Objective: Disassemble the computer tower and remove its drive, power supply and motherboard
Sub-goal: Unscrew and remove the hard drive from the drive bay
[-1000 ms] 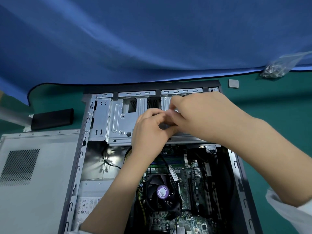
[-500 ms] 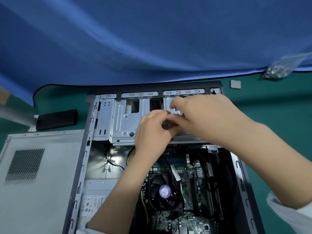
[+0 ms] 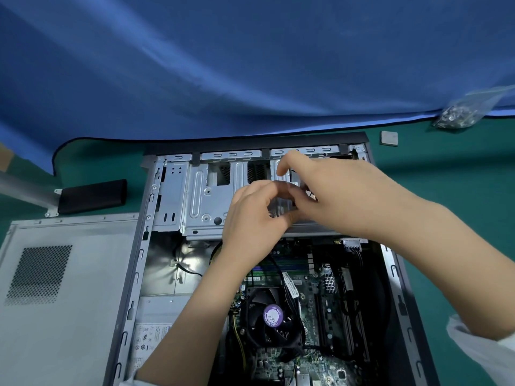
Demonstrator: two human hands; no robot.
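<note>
One camera on my head, looking forward and down at the open case.

There is only this one view, so no second view shares the scene. It looks steeply down from above and close, with my two forearms entering from the bottom edge. The open grey metal computer tower (image 3: 250, 260) lies flat and fills the centre, its black front edge far from me. My left hand (image 3: 250, 215) and my right hand (image 3: 342, 199) meet in the middle of the frame. The wide lens bends the edges: the blue cloth backdrop (image 3: 250, 65) curves over the top half, and the green table mat (image 3: 459, 190) shows at both sides.
</note>
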